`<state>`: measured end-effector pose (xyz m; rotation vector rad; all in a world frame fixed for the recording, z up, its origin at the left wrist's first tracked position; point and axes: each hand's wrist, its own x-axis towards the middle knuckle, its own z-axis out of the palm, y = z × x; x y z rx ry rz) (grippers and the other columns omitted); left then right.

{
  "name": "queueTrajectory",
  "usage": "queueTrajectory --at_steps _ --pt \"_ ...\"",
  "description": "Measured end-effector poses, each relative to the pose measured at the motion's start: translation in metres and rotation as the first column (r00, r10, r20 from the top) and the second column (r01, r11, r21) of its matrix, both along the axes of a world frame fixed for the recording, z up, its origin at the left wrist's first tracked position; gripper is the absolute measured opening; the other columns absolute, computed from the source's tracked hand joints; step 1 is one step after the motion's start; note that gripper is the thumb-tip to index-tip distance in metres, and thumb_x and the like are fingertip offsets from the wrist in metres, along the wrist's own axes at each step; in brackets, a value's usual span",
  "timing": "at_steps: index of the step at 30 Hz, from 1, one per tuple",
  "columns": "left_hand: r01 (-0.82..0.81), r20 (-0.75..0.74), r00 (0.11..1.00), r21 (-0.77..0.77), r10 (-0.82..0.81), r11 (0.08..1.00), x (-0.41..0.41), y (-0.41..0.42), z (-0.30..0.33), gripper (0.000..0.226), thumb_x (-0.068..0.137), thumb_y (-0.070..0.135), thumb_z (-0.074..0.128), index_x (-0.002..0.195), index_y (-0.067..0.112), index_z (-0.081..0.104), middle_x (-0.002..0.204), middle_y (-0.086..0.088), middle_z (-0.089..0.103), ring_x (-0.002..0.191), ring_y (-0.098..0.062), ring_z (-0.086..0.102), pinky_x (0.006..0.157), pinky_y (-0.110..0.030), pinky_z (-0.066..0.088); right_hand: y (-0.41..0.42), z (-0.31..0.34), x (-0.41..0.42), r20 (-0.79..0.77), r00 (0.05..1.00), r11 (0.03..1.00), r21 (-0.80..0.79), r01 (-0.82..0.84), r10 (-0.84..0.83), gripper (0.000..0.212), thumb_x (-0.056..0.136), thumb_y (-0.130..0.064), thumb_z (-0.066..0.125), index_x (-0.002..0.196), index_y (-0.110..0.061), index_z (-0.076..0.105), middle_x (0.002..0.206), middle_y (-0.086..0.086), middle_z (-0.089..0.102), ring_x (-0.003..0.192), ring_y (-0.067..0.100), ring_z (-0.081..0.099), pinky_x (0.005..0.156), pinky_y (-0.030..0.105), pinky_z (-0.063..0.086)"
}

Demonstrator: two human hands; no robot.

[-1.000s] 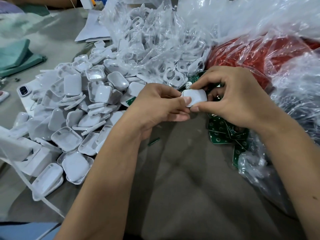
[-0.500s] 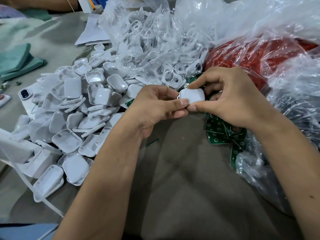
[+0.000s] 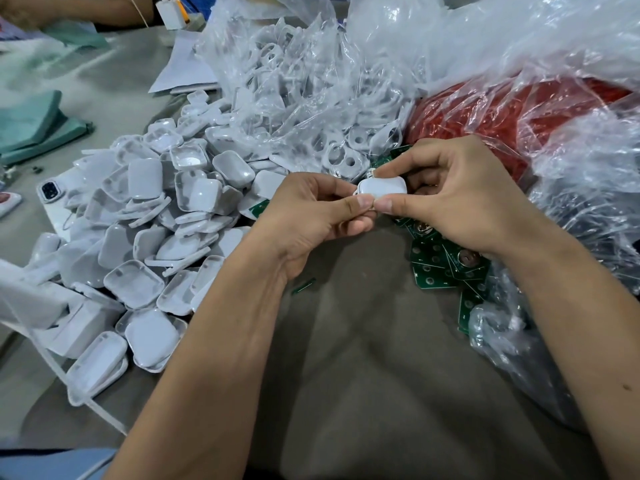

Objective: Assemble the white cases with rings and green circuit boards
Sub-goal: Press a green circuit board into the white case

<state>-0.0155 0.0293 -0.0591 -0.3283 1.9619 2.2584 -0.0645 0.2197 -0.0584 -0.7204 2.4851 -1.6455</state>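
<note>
Both hands pinch one small white case [image 3: 382,186] above the middle of the table. My left hand [image 3: 311,216] grips its left edge with thumb and fingers. My right hand [image 3: 450,199] holds its right side, thumb below and forefinger on top. A small ring part [image 3: 370,173] shows at the case's top left corner. Loose white case halves [image 3: 166,237] are heaped to the left. White ring pieces [image 3: 339,157] spill from a clear bag behind. Green circuit boards [image 3: 440,265] lie under my right hand, partly hidden by it.
A clear bag of red parts [image 3: 512,119] sits at the right under crinkled plastic [image 3: 571,188]. A phone [image 3: 50,192] and teal cloth [image 3: 31,129] lie at far left. A small green piece [image 3: 304,285] rests on the grey cloth. Another person's arm [image 3: 86,8] is at top left.
Both hands with the case have shifted slightly left and a little away from me; the grip on the case looks unchanged.
</note>
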Motion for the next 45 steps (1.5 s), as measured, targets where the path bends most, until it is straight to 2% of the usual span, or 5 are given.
queueTrajectory --at_steps 9,13,17,25,45 --pt "0.017 0.003 1.0 0.011 -0.017 1.0 -0.0011 0.0013 0.0008 0.007 0.087 -0.008 0.07 0.094 -0.01 0.067 0.073 -0.016 0.069 0.053 -0.012 0.064 0.053 -0.015 0.052 -0.002 -0.0029 0.0011 0.074 0.996 0.995 -0.084 0.051 -0.045 0.041 0.06 -0.025 0.097 0.098 -0.021 0.081 0.087 0.01 0.079 0.089 0.04 0.075 0.082 0.059 0.062" --pt "0.021 0.032 0.999 0.024 -0.022 0.999 -0.0021 -0.0009 0.0039 0.009 0.088 -0.007 0.069 0.096 -0.008 0.066 0.073 -0.015 0.07 0.053 -0.01 0.065 0.053 -0.014 0.052 -0.0017 -0.0016 0.0021 0.115 0.993 0.993 -0.106 0.051 -0.038 0.031 0.07 -0.031 0.091 0.1 -0.025 0.082 0.088 0.01 0.078 0.08 0.037 0.074 0.085 0.047 0.064" --pt "0.001 0.027 1.0 0.059 -0.002 0.998 -0.0016 -0.0038 0.0049 0.005 0.088 -0.006 0.069 0.089 -0.002 0.066 0.07 -0.015 0.072 0.052 -0.009 0.064 0.053 -0.013 0.053 0.0008 0.0012 -0.0004 0.13 0.991 0.989 -0.142 0.044 -0.026 0.018 0.091 -0.021 0.079 0.108 -0.019 0.079 0.083 0.013 0.075 0.063 0.02 0.068 0.058 0.025 0.055" --pt "-0.012 -0.049 0.999 0.047 0.015 0.999 -0.0002 -0.0002 0.004 0.035 0.088 -0.009 0.069 0.122 0.0 0.067 0.082 -0.023 0.069 0.058 -0.015 0.064 0.062 -0.018 0.057 0.0023 0.0023 0.0001 0.254 0.967 0.972 -0.221 0.075 -0.017 0.013 0.091 -0.011 0.077 0.101 -0.003 0.074 0.068 0.015 0.072 0.051 0.021 0.065 0.045 0.022 0.051" --pt "-0.032 -0.021 0.999 0.054 0.033 0.998 -0.0034 0.002 0.0012 0.028 0.084 -0.006 0.075 0.111 0.001 0.071 0.073 -0.014 0.071 0.053 -0.011 0.063 0.054 -0.014 0.054 -0.0012 -0.0017 -0.0013 0.206 0.978 0.984 -0.172 0.054 -0.017 0.011 0.096 -0.002 0.071 0.106 -0.003 0.074 0.069 0.016 0.069 0.05 0.016 0.062 0.042 0.019 0.047"
